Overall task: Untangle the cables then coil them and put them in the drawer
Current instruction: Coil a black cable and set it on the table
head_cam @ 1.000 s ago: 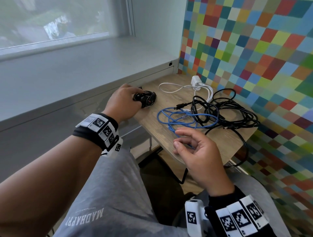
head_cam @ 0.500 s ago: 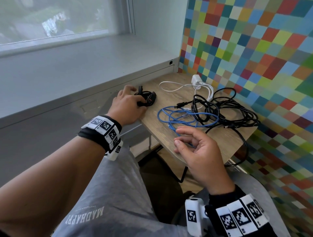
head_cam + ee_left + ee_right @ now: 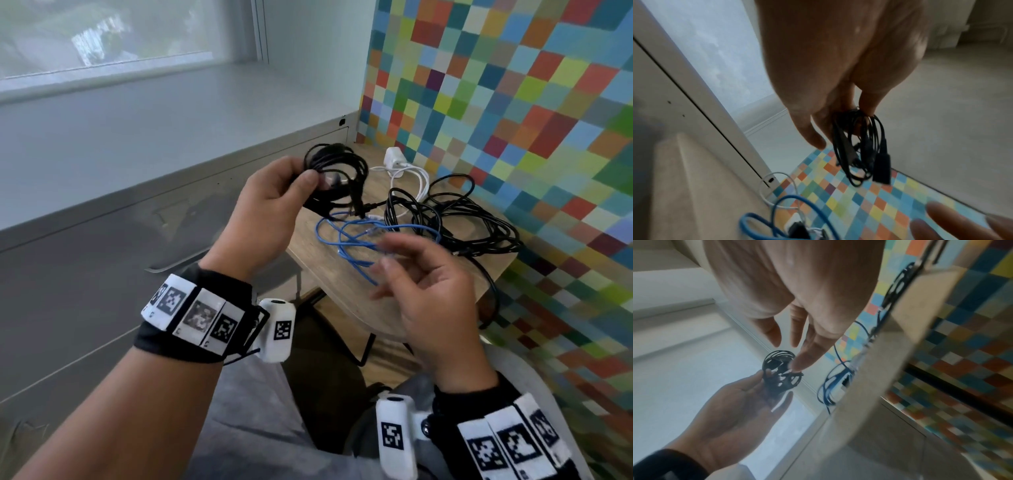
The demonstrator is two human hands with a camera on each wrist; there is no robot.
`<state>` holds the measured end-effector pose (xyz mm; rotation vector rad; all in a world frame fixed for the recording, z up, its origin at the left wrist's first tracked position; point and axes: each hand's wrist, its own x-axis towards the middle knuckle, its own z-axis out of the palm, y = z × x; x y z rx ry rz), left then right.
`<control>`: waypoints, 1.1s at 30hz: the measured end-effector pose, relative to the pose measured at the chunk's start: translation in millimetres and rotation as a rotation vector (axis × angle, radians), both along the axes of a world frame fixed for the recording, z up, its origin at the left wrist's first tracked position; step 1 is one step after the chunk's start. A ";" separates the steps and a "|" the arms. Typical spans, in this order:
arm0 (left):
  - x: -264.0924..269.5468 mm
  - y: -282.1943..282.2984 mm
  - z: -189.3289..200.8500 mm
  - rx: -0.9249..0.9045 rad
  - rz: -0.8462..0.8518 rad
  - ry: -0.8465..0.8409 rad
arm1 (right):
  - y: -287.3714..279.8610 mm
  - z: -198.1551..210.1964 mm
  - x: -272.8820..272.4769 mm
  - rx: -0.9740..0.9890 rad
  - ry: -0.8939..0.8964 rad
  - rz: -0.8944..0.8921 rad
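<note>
My left hand (image 3: pixel 274 202) pinches a small coiled black cable (image 3: pixel 337 174) between thumb and fingers and holds it up above the left end of the small wooden table (image 3: pixel 329 267). The same black coil (image 3: pixel 861 149) hangs from my fingertips in the left wrist view, its plug dangling. My right hand (image 3: pixel 421 284) hovers with loosely bent fingers over the table's near edge, holding nothing, close to a loose blue cable (image 3: pixel 356 240). A big tangled black cable (image 3: pixel 469 219) and a white cable with charger (image 3: pixel 404 168) lie further back.
A grey cabinet with drawer fronts (image 3: pixel 102 260) runs under the window sill on the left. A colourful checkered wall (image 3: pixel 513 102) borders the table behind and to the right. One black strand (image 3: pixel 493 294) hangs over the table's right edge. My lap is below.
My left hand has picked the small black coil off the table's left end and raised it. My right hand has moved up and slightly right, fingers still loose.
</note>
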<state>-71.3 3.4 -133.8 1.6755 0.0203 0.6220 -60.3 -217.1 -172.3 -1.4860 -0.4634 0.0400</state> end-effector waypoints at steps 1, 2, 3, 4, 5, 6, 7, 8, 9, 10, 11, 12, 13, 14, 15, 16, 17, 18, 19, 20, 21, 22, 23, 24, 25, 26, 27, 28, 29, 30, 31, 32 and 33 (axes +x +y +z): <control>-0.6 -5.1 3.6 -0.057 -0.070 0.019 | -1.8 6.9 2.7 0.003 -0.049 -0.039; 0.4 -10.5 6.2 -0.108 -0.119 0.042 | -3.5 14.1 6.1 0.003 -0.091 -0.074; 1.2 -16.9 9.5 -0.150 -0.145 0.066 | -4.5 21.2 9.5 -0.004 -0.120 -0.103; 3.4 -23.4 11.6 -0.186 -0.151 0.091 | -4.8 26.6 13.2 -0.015 -0.134 -0.121; 5.3 -30.0 13.4 -0.219 -0.150 0.115 | -4.2 30.4 16.6 -0.030 -0.127 -0.127; 6.8 -36.5 14.9 -0.251 -0.149 0.141 | -2.8 31.7 19.7 -0.059 -0.110 -0.129; 7.8 -42.7 15.5 -0.281 -0.153 0.164 | -1.3 31.7 21.7 -0.099 -0.091 -0.124; 8.1 -48.6 15.3 -0.314 -0.161 0.184 | -0.1 29.9 23.0 -0.138 -0.071 -0.111; 8.1 -53.7 13.1 -0.347 -0.175 0.201 | 0.9 27.7 23.0 -0.159 -0.047 -0.083; 7.0 -58.3 9.7 -0.373 -0.199 0.219 | 0.6 24.3 22.4 -0.153 -0.019 -0.043; 4.1 -61.3 6.3 -0.392 -0.225 0.231 | 0.4 21.9 20.8 -0.120 0.010 0.006; 2.0 -63.6 1.0 -0.411 -0.260 0.241 | -0.9 19.4 19.3 -0.073 0.041 0.051; -0.9 -65.0 -4.5 -0.435 -0.296 0.248 | -2.7 17.4 17.9 -0.030 0.074 0.085; -4.2 -65.8 -9.8 -0.466 -0.325 0.257 | -4.5 15.6 17.0 -0.002 0.098 0.101; -7.9 -66.0 -14.0 -0.497 -0.349 0.268 | -5.7 13.6 16.6 0.019 0.116 0.095; -11.0 -66.7 -17.0 -0.514 -0.367 0.275 | -6.6 10.3 16.9 0.045 0.135 0.075; -13.7 -67.5 -18.8 -0.513 -0.378 0.277 | -7.1 7.3 17.4 0.085 0.165 0.053; -15.5 -69.1 -20.0 -0.493 -0.388 0.272 | -7.1 4.4 18.0 0.134 0.205 0.031; -16.3 -71.1 -21.2 -0.467 -0.396 0.267 | -6.6 2.1 18.3 0.180 0.247 0.014; -16.8 -73.7 -22.1 -0.445 -0.403 0.260 | -6.4 0.7 18.6 0.219 0.280 -0.003; -16.8 -76.3 -23.2 -0.434 -0.402 0.247 | -6.6 0.4 18.8 0.250 0.302 -0.013; -16.2 -78.9 -24.6 -0.433 -0.390 0.232 | -7.2 0.8 18.9 0.272 0.311 -0.019; -15.3 -80.9 -26.0 -0.443 -0.372 0.215 | -7.6 1.1 19.1 0.282 0.311 -0.021; -14.8 -82.4 -26.9 -0.460 -0.352 0.200 | -8.0 1.3 19.2 0.283 0.306 -0.019; -14.5 -83.6 -27.6 -0.484 -0.336 0.191 | -8.2 1.2 19.3 0.279 0.300 -0.011; -14.1 -84.6 -28.2 -0.514 -0.323 0.187 | -8.3 0.4 19.1 0.272 0.294 -0.002; -13.7 -85.1 -28.7 -0.546 -0.309 0.184 | -8.4 -0.1 18.6 0.254 0.281 0.008; -13.0 -85.5 -29.1 -0.577 -0.293 0.182 | -8.5 -0.7 18.0 0.226 0.260 0.014; -12.1 -85.6 -29.5 -0.605 -0.277 0.181 | -8.4 -1.3 17.2 0.195 0.237 0.017; -11.5 -85.5 -29.6 -0.633 -0.271 0.180 | -8.6 -1.4 16.5 0.164 0.214 0.019; -11.5 -85.3 -29.0 -0.666 -0.274 0.177 | -8.9 -1.9 16.0 0.136 0.195 0.019; -11.8 -84.6 -28.2 -0.703 -0.284 0.173 | -9.2 -2.7 15.7 0.109 0.176 0.024; -12.4 -83.6 -27.3 -0.733 -0.297 0.168 | -9.3 -4.0 15.4 0.083 0.158 0.029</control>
